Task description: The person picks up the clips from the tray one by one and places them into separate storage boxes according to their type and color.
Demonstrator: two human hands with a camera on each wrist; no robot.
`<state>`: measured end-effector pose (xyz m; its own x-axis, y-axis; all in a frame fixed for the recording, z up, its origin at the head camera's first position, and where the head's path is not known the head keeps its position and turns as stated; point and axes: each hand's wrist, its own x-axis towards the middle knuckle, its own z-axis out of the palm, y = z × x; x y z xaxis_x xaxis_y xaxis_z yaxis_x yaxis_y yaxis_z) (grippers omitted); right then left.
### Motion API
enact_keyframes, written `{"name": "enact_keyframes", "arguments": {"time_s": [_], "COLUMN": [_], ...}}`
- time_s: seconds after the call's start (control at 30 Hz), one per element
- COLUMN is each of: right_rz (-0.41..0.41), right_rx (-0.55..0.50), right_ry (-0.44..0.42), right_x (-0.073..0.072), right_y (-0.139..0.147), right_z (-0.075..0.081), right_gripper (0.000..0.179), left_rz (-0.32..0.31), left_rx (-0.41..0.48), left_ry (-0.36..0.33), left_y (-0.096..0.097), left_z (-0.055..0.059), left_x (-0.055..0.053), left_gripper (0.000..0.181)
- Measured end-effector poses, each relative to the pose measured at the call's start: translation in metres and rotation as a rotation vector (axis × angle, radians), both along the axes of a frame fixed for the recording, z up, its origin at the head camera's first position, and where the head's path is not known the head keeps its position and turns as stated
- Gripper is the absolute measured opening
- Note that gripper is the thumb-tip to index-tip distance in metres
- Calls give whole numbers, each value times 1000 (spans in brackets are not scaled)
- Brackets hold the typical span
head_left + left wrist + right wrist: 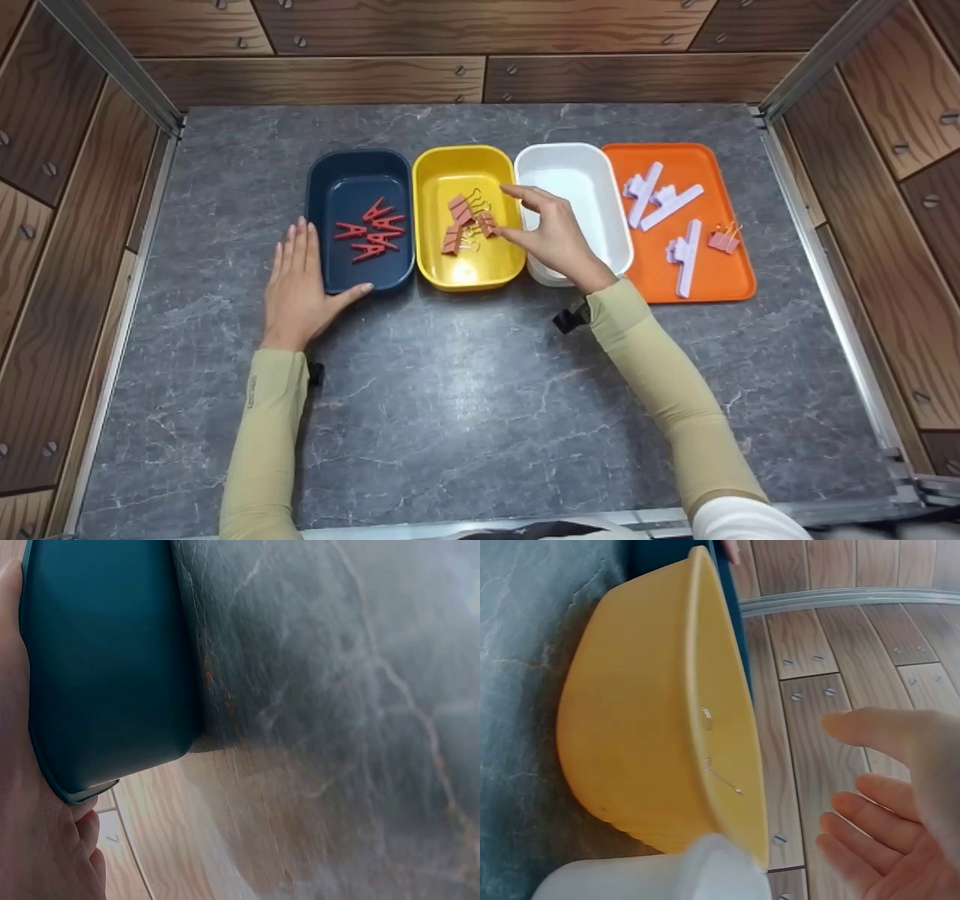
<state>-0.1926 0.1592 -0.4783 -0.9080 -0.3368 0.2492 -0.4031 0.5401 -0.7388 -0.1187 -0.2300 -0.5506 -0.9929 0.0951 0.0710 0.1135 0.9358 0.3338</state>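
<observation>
My left hand [296,292] rests against the left side and near corner of a dark blue bin [315,176], fingers straight and thumb spread along its front. In that bin lie several small red clothespins [373,246]. Over the right edge of the yellow bin [466,283] hovers my right hand [551,236], thumb and fingertips apart and nothing between them; the right wrist view shows this right hand [907,802] bare as well. Several pink binder clips [460,213] with gold-coloured handles sit in the yellow bin, close below the fingertips.
A white bin [577,169] stands beside the yellow one, partly under my right hand. Right of it, an orange tray [652,289] bears three lilac clips [685,259] and one pink binder clip [724,239]. Wood-patterned walls [315,79] border the grey marbled table [450,420].
</observation>
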Motion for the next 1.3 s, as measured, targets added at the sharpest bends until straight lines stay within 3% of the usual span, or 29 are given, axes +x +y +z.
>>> {"name": "enact_keyframes", "arguments": {"time_s": [0.33,0.67,1.1,1.3], "right_rz": [-39,-72,-143,-204], "right_rx": [-39,-96,-200,-196], "right_ry": [62,121,82,41], "right_x": [7,8,8,9], "right_y": [13,28,55,71], "right_z": [14,14,10,13], "right_gripper": [58,57,59,59], "left_rz": [6,2,1,3], "left_rx": [-11,-4,-11,-17], "left_ry": [-9,-1,-13,-17], "left_y": [1,0,1,0], "left_z": [2,2,2,3], "left_x": [0,0,1,0], "left_gripper": [131,130,130,130]}}
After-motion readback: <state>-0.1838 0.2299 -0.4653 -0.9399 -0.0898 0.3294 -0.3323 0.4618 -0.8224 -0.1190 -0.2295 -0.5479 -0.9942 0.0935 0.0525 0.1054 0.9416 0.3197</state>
